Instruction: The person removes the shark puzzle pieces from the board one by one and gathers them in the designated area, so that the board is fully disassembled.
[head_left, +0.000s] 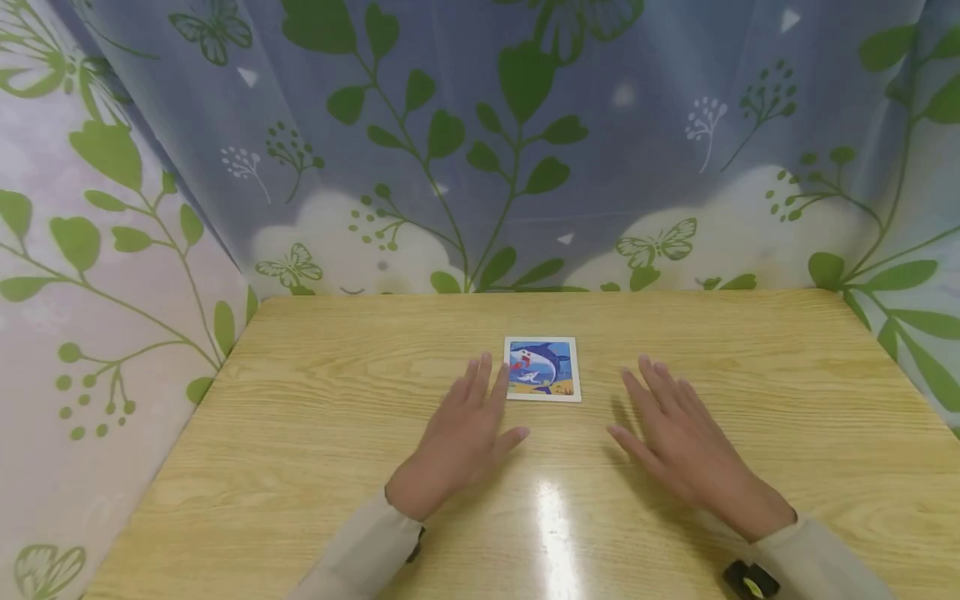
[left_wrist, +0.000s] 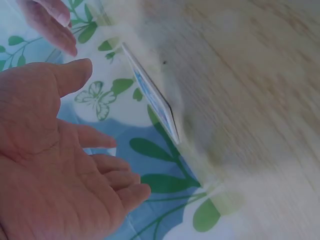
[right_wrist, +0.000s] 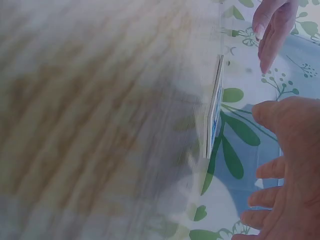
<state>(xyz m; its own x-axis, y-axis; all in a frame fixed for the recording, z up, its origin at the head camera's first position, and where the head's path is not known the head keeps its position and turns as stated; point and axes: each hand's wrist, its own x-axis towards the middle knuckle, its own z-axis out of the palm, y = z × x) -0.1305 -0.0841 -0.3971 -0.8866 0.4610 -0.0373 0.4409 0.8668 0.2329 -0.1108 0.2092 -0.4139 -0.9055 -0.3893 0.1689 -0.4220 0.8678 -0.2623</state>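
A small square picture tile (head_left: 542,368) with a blue shark on it lies flat on the wooden table (head_left: 300,400), a little beyond both hands. My left hand (head_left: 465,437) hovers palm down with straight fingers, its fingertips just at the tile's left edge. To the tile's right my right hand (head_left: 678,437) is spread flat over the table and holds nothing. The left wrist view shows the open palm (left_wrist: 55,170) and the tile (left_wrist: 155,102) edge-on. The right wrist view shows the tile (right_wrist: 215,112) edge-on, with the right hand (right_wrist: 287,165) beside it.
A curtain (head_left: 480,142) printed with green leaves and butterflies closes off the table at the back and both sides. Bare wood runs wide to the left and right of the hands. A bright glare spot (head_left: 551,508) sits between the wrists.
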